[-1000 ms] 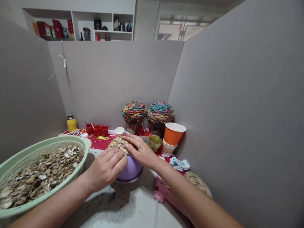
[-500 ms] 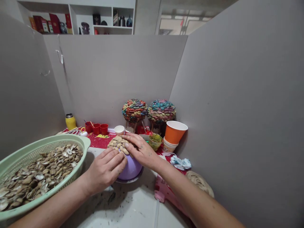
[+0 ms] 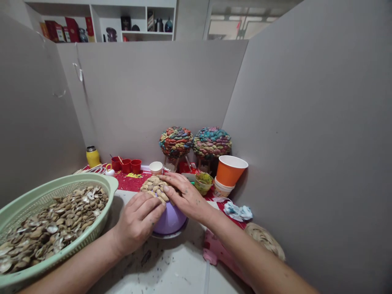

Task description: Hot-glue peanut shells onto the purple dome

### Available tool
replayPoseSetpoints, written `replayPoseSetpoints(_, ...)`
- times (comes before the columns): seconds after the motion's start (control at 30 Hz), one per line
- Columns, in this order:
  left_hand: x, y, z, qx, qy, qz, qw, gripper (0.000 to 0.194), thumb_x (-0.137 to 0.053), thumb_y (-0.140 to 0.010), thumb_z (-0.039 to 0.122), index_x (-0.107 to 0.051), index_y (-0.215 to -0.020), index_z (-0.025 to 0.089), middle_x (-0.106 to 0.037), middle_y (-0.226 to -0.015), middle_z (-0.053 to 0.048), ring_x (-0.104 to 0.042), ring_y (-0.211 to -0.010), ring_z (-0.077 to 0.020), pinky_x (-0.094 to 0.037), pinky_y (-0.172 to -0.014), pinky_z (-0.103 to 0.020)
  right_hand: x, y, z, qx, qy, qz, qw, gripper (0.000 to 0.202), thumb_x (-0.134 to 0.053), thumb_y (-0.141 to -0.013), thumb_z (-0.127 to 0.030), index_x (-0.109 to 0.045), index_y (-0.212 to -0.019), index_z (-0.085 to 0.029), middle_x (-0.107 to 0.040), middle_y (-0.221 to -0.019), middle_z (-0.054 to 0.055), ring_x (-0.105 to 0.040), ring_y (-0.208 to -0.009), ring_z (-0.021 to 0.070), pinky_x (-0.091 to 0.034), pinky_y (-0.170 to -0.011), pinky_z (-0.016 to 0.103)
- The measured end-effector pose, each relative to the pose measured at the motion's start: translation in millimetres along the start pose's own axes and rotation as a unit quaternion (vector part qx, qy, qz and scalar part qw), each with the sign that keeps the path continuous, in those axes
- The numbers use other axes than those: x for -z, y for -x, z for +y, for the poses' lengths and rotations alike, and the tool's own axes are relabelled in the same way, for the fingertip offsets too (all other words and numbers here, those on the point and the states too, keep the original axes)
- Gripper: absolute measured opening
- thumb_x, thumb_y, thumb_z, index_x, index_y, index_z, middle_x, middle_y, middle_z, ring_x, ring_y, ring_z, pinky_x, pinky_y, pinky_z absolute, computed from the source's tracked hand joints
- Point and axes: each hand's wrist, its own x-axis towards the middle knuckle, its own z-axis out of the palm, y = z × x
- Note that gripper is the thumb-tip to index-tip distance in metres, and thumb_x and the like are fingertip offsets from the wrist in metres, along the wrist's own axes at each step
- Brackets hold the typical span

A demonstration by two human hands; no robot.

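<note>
A smooth purple dome (image 3: 171, 218) sits in front of me on a round base; its top is covered with a layer of tan peanut shells (image 3: 153, 184). My left hand (image 3: 139, 218) is at the near left side of the dome, fingers curled together and fingertips pressed at the lower edge of the shell layer. Whatever lies under those fingertips is hidden. Across the right side of the shells rests my right hand (image 3: 188, 198), fingers stretched out and thumb apart, touching the layer from above.
At left stands a green basket (image 3: 112, 190) of loose shells. Behind are red cups (image 3: 126, 166), a white paper cup (image 3: 156, 167), two colourful shell-covered balls (image 3: 176, 141), a yellow-green bowl (image 3: 203, 185) and an orange bucket (image 3: 229, 171). Grey partitions (image 3: 147, 90) enclose the table.
The whole view has shifted slightly. Both hands keep nearly the same places on the dome, with only tiny finger movement.
</note>
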Motion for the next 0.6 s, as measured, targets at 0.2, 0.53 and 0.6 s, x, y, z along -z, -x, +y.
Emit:
replayPoseSetpoints(0.2, 1.0, -4, 3, -0.008, -0.013, 0.024, 1.0, 0.031, -0.059, -0.083, 0.009, -0.062, -0.113, 0.015, -0.072, -0.099, -0.011, -0.063, -0.094, -0.0236, -0.052, -0.087, -0.042, 1, 1, 1, 0.003, -0.001, -0.003, 1.0, 0.037, -0.045, -0.098, -0.036, -0.061, -0.128, -0.02, -0.057, -0.131, 0.012, -0.047, -0.125, 0.0271, -0.036, -0.107, 0.05)
replayPoseSetpoints(0.53, -0.3, -3, 1, 0.298, 0.108, 0.15, 0.936, 0.033, -0.045, -0.096, 0.021, -0.054, -0.128, 0.026, -0.058, -0.131, -0.007, -0.048, -0.127, -0.0206, -0.035, -0.111, -0.046, 2, 1, 2, 0.047, 0.02, 0.028, 0.998, 0.036, -0.045, -0.101, -0.037, -0.058, -0.131, -0.021, -0.057, -0.133, 0.012, -0.05, -0.124, 0.0273, -0.042, -0.104, 0.049)
replayPoseSetpoints(0.6, -7.7, -4, -3, 0.379, 0.147, 0.109, 0.907, 0.036, -0.04, -0.099, 0.029, -0.052, -0.133, 0.027, -0.049, -0.143, -0.006, -0.039, -0.137, -0.0204, -0.027, -0.117, -0.048, 4, 2, -2, 0.056, 0.032, 0.053, 0.996, 0.035, -0.046, -0.101, -0.036, -0.056, -0.131, -0.022, -0.056, -0.133, 0.013, -0.05, -0.124, 0.0281, -0.043, -0.101, 0.049)
